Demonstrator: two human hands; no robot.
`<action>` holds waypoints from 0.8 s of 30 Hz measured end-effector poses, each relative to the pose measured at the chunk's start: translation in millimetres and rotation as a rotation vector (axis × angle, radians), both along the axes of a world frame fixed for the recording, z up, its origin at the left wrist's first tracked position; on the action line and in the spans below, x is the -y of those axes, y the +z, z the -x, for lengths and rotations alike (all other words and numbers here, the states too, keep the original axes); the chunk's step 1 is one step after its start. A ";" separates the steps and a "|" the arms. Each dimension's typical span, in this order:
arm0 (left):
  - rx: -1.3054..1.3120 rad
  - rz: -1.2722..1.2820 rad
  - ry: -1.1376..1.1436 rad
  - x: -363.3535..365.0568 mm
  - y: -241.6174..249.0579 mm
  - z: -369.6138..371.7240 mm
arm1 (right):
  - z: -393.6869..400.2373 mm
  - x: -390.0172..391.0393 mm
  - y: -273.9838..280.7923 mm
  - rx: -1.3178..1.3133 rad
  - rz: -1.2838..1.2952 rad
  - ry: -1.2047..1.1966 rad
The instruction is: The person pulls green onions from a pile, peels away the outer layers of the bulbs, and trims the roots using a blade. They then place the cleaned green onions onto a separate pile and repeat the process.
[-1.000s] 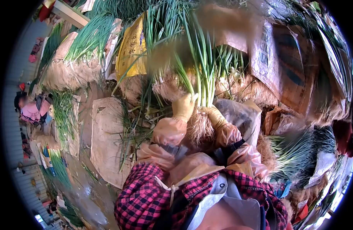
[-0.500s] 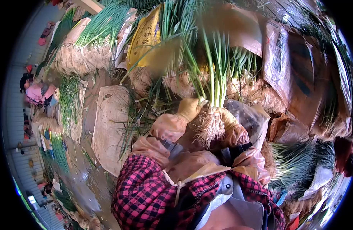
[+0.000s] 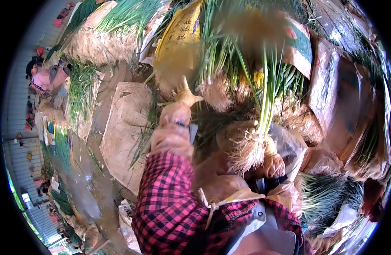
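Note:
A bunch of green onions (image 3: 265, 97) stands upright, its pale roots hanging down at the centre right. Behind those roots my right hand (image 3: 270, 148), in a yellowish glove, is closed around the bunch's lower stems. My left hand (image 3: 187, 97), gloved too, is stretched out to the left with its fingers apart and nothing in it. It is near a yellow printed sack (image 3: 180, 32) and the rooty ends of more onions (image 3: 216, 91). Blurred spots on the lens hide part of the sack and of the leaves.
A flattened brown sack (image 3: 125, 127) lies on the wet floor at the left. Large onion piles (image 3: 102, 44) stand at the upper left, with more onions (image 3: 327, 195) at the lower right. A person in pink (image 3: 46, 78) is at the far left.
My left hand has let go of the bunch, opened and moved left and up. The bunch has shifted to the right in my right hand, and the view has turned a little.

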State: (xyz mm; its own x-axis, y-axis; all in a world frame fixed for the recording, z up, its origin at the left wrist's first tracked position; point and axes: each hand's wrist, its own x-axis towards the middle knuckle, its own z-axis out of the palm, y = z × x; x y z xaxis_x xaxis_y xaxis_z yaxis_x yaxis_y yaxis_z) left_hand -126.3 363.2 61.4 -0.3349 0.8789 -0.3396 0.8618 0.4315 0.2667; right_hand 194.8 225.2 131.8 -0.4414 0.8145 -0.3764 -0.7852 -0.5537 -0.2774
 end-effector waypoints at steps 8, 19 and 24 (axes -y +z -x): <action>0.970 0.065 0.081 18.1 -53.7 19.0 | 3.1 -5.2 -3.8 0.034 0.047 -0.024; 0.113 -0.072 0.155 107.1 -32.6 71.3 | 7.5 -9.7 -0.9 0.034 0.066 -0.005; 0.325 -0.197 0.164 -24.0 -11.7 -32.2 | 6.5 -11.4 -0.3 0.029 0.047 -0.010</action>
State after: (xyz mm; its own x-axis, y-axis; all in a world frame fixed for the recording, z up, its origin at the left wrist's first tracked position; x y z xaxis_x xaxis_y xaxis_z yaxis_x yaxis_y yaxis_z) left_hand -94.0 387.1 49.7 -0.3786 0.8816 -0.2818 0.6433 0.4696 0.6047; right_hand 188.3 236.7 131.4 -0.4218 0.8001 -0.4264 -0.7827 -0.5587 -0.2742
